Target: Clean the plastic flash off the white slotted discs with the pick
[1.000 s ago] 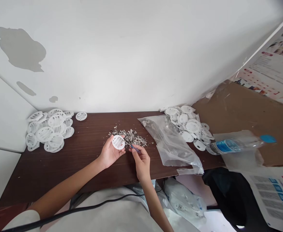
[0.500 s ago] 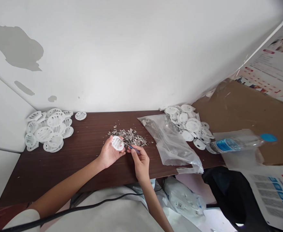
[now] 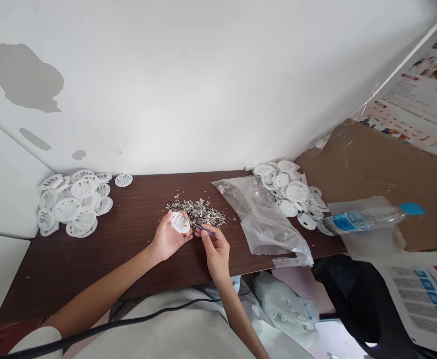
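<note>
My left hand (image 3: 169, 240) is closed around a round white plastic disc (image 3: 180, 223) with long slots, its face tilted up toward me. In my right hand (image 3: 217, 252) is a slim screwdriver-like tool (image 3: 208, 231) with a blue-purple handle, gripped between thumb and fingers. Its thin tip points left, close by the disc's right edge; whether it touches cannot be made out. Just behind both hands lies a heap of small grey and white plastic scraps (image 3: 203, 212) on the dark brown table (image 3: 139, 269).
Slotted white discs (image 3: 67, 209) are piled at the left, with one single disc (image 3: 123, 180) beside them. At the right lie a clear plastic bag (image 3: 257, 219), another pile of white discs (image 3: 296, 192) and a water bottle (image 3: 367, 221) on its side. A black cable (image 3: 158, 312) crosses my lap.
The disc has tilted slightly in my left hand. The tool in my right hand stays close to the disc's right edge. The whole view has shifted a little.
</note>
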Demonstrator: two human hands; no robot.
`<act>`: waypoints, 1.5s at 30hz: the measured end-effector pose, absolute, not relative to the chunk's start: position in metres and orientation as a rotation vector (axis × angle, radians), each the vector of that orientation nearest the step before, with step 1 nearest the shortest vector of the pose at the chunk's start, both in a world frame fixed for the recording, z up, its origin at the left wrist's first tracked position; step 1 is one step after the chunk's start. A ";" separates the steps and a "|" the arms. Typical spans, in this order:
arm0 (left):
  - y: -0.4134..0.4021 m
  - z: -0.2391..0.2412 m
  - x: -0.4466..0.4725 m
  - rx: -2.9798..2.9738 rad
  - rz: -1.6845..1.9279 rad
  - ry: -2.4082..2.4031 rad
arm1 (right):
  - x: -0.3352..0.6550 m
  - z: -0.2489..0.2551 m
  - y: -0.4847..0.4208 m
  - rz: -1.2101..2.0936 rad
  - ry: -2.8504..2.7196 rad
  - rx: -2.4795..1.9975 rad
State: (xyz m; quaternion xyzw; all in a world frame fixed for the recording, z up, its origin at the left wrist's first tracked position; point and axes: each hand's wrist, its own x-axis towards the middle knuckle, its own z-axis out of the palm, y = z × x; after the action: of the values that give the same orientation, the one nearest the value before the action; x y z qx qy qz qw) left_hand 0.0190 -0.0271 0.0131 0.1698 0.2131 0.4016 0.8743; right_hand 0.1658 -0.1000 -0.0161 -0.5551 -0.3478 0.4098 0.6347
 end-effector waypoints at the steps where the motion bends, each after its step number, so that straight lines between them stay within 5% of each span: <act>1: -0.027 0.013 0.019 0.362 0.838 0.440 | 0.166 -0.016 -0.100 0.939 -0.792 -1.267; 45: -0.028 0.010 0.022 0.399 0.869 0.467 | 0.165 -0.020 -0.100 0.845 -0.868 -1.350</act>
State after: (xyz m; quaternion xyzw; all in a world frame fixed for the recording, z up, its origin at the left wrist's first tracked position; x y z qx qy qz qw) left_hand 0.0218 -0.0277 0.0100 0.1902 0.2227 0.4145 0.8616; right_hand 0.1652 -0.1005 -0.0200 -0.5861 -0.3770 0.3671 0.6162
